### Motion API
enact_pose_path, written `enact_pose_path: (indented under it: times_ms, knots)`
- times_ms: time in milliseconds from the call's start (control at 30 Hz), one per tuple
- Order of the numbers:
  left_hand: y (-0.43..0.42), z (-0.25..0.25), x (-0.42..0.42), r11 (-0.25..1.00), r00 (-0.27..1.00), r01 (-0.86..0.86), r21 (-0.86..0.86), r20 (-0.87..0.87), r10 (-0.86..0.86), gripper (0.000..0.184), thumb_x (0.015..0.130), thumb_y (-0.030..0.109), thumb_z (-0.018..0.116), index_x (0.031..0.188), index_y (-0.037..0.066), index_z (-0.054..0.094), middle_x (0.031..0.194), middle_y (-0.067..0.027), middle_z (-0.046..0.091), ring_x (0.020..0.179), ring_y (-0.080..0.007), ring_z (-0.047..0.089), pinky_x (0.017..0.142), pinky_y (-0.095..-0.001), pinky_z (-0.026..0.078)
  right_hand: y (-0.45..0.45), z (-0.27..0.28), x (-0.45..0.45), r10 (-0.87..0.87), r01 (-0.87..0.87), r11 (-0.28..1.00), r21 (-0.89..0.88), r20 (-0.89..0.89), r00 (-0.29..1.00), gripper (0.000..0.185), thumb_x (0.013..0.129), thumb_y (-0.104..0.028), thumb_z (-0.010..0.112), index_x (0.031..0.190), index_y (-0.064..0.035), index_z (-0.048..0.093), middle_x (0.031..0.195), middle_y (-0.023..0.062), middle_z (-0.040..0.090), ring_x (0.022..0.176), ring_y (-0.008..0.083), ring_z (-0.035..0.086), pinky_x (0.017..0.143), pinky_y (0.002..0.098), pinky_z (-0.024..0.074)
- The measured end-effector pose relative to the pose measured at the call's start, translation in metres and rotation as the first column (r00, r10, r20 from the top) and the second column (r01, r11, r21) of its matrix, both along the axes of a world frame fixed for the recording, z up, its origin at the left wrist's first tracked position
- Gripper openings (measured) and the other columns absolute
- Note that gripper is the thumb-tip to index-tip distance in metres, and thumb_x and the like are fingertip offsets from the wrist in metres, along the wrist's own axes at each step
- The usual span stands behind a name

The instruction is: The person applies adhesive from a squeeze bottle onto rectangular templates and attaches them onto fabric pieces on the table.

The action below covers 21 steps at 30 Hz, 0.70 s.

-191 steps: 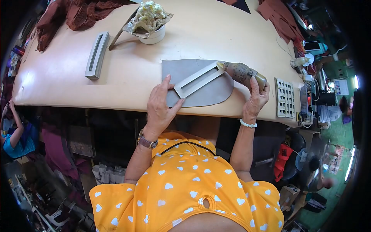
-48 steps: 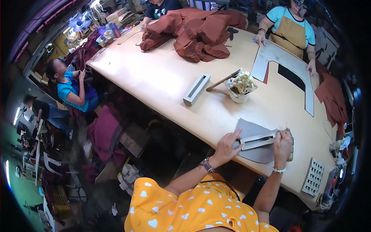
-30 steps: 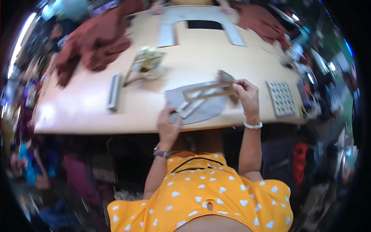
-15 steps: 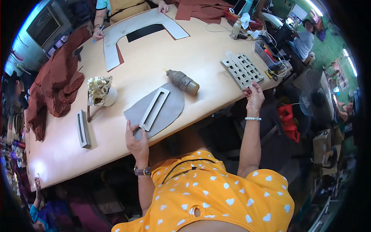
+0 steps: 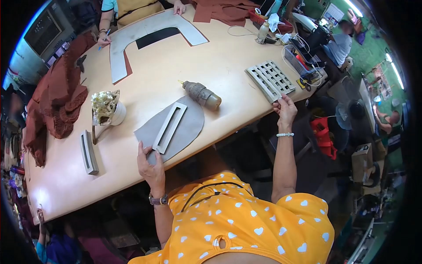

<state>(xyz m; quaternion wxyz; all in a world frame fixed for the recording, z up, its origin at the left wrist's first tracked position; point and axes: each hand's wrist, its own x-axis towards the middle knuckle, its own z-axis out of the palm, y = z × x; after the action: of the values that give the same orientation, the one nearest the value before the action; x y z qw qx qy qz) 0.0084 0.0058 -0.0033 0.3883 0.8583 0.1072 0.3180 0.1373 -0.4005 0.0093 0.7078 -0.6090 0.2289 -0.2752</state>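
My left hand [image 5: 152,170] is at the near end of a pale slotted frame [image 5: 169,128], its thumb and fingers around that end. The frame lies on a grey leather-like piece [image 5: 193,125] with a curved edge, near the table's front edge. My right hand [image 5: 285,109] pinches the near end of another long slotted frame [image 5: 263,83]. That frame lies along the left side of a grid of similar slotted frames [image 5: 281,78]. Between the two hands, a brown bottle [image 5: 202,94] with a wrapped body and yellow tip lies on its side.
A white tub [image 5: 118,115] with crusted, glue-like matter stands left, beside a curved slotted block [image 5: 89,152]. Reddish-brown material [image 5: 57,105] heaps at the left edge. Across the table [image 5: 228,57], another person's hands [image 5: 104,39] rest at a white U-shaped template [image 5: 118,57]. A basket [image 5: 299,61] stands right.
The slotted frame at my right hand now shows plainly along the grid's left side, where a pale blur was before. My left hand stays at its frame's near end. The view has shifted slightly.
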Motion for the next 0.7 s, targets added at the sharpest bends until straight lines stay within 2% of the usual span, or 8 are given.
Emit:
enact_pose_path:
  times_ms: [233, 333, 467, 533, 567, 667, 700]
  knots:
    - [0.000, 0.000, 0.000, 1.000, 1.000, 0.003, -0.007, 0.009, -0.003, 0.056, 0.075, -0.001, 0.064, 0.128, -0.001, 0.046, 0.093, -0.0117, 0.061, 0.085, -0.0244, 0.059, 0.081, -0.0351, 0.046, 0.004, 0.007, -0.003, -0.049, 0.040, 0.984, -0.174, -0.049, 0.998, 0.029, 0.082, -0.003, 0.059, 0.110, 0.0052, 0.058, 0.075, 0.0045, 0.062, 0.050, 0.0060, 0.053, 0.041, 0.0180, 0.0435]
    - [0.001, -0.001, 0.000, 1.000, 1.000, 0.004, -0.002, -0.010, -0.004, 0.056, 0.076, -0.001, 0.064, 0.128, -0.001, 0.046, 0.094, -0.0118, 0.061, 0.086, -0.0243, 0.059, 0.081, -0.0351, 0.046, -0.004, 0.000, -0.005, -0.087, 0.080, 0.973, -0.218, -0.024, 0.996, 0.028, 0.084, -0.004, 0.057, 0.111, 0.0045, 0.058, 0.073, 0.0023, 0.059, 0.051, 0.0045, 0.050, 0.044, 0.0179, 0.0418]
    - [0.000, -0.001, -0.001, 1.000, 1.000, 0.005, 0.006, -0.007, -0.005, 0.055, 0.076, 0.000, 0.064, 0.128, -0.002, 0.046, 0.095, -0.0118, 0.062, 0.087, -0.0245, 0.059, 0.082, -0.0349, 0.046, 0.000, -0.008, -0.008, -0.131, 0.143, 0.935, -0.324, 0.059, 0.990, 0.027, 0.086, -0.005, 0.055, 0.111, 0.0045, 0.059, 0.077, 0.0014, 0.058, 0.063, 0.0052, 0.051, 0.055, 0.0206, 0.0432]
    - [0.001, -0.002, 0.000, 1.000, 1.000, -0.002, 0.024, -0.002, 0.003, 0.055, 0.076, 0.000, 0.064, 0.128, -0.002, 0.045, 0.095, -0.0118, 0.062, 0.088, -0.0246, 0.059, 0.082, -0.0350, 0.046, 0.029, 0.003, -0.010, -0.083, 0.120, 0.904, -0.411, 0.106, 0.991, 0.026, 0.087, -0.006, 0.054, 0.111, 0.0047, 0.059, 0.080, 0.0015, 0.058, 0.069, 0.0059, 0.052, 0.061, 0.0220, 0.0441]
    - [0.001, -0.003, 0.000, 1.000, 1.000, -0.004, 0.021, 0.006, 0.004, 0.055, 0.076, 0.000, 0.064, 0.127, -0.002, 0.046, 0.096, -0.0123, 0.062, 0.089, -0.0247, 0.059, 0.083, -0.0352, 0.046, 0.045, 0.007, -0.011, -0.011, 0.041, 0.894, -0.446, 0.070, 0.998, 0.028, 0.087, -0.008, 0.056, 0.113, 0.0038, 0.057, 0.084, 0.0021, 0.058, 0.073, 0.0075, 0.053, 0.065, 0.0235, 0.0456]
    - [0.002, -0.001, 0.000, 1.000, 1.000, 0.023, 0.003, 0.019, -0.023, 0.055, 0.075, 0.003, 0.066, 0.127, -0.002, 0.046, 0.096, -0.0131, 0.062, 0.088, -0.0254, 0.059, 0.083, -0.0353, 0.046, 0.108, 0.023, -0.010, 0.267, -0.232, 0.828, -0.510, -0.006, 0.964, 0.032, 0.087, -0.010, 0.058, 0.116, 0.0028, 0.055, 0.085, 0.0027, 0.058, 0.073, 0.0085, 0.054, 0.065, 0.0241, 0.0464]
    - [0.003, -0.001, -0.002, 0.999, 0.999, 0.041, 0.012, 0.012, -0.042, 0.059, 0.074, 0.005, 0.068, 0.128, -0.001, 0.044, 0.097, -0.0129, 0.062, 0.090, -0.0248, 0.059, 0.084, -0.0347, 0.046, 0.129, 0.027, -0.008, 0.346, -0.280, 0.792, -0.543, 0.020, 0.938, 0.038, 0.086, -0.014, 0.061, 0.119, 0.0025, 0.053, 0.086, 0.0045, 0.060, 0.072, 0.0099, 0.055, 0.065, 0.0253, 0.0471]
